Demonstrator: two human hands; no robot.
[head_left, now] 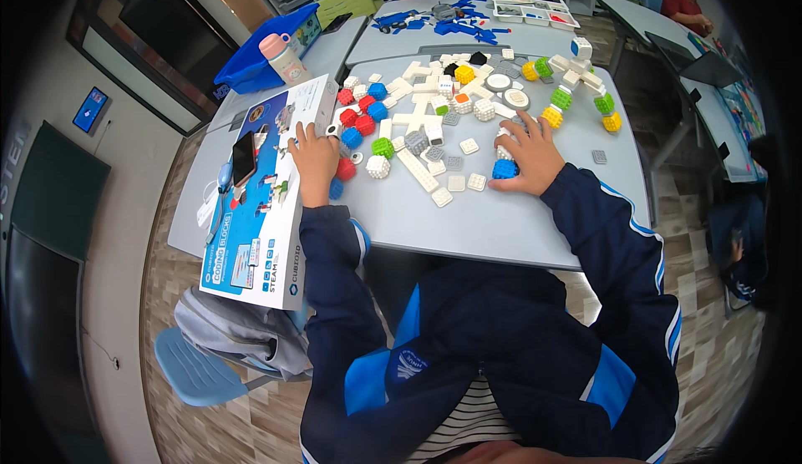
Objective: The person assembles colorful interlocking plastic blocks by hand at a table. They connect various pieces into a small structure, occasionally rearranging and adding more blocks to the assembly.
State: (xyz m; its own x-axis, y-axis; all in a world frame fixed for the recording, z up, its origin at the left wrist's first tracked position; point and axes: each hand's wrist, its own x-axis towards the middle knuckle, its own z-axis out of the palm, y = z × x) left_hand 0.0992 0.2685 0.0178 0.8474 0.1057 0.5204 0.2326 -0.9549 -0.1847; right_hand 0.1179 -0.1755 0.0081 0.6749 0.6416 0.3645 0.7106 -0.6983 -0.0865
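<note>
My left hand (315, 159) rests at the right edge of a large white and blue box (280, 230), fingers spread, beside red cube blocks (346, 169). Nothing shows in its grasp. On the right, my right hand (535, 159) curls around a white cube block with a blue cube block (504, 170) at its near end; the palm side is hidden. Between the hands lie a green cube block (382, 148), a long white studded bar (417, 170), small square plates (456, 182) and several other white pieces.
At the far right of the table stands a built figure (576, 76) of white, green and yellow blocks. A phone (244, 159) lies on the box. Behind it are a pink-capped bottle (284, 59) and a blue bin (251, 59). Across the table, another person handles blue parts.
</note>
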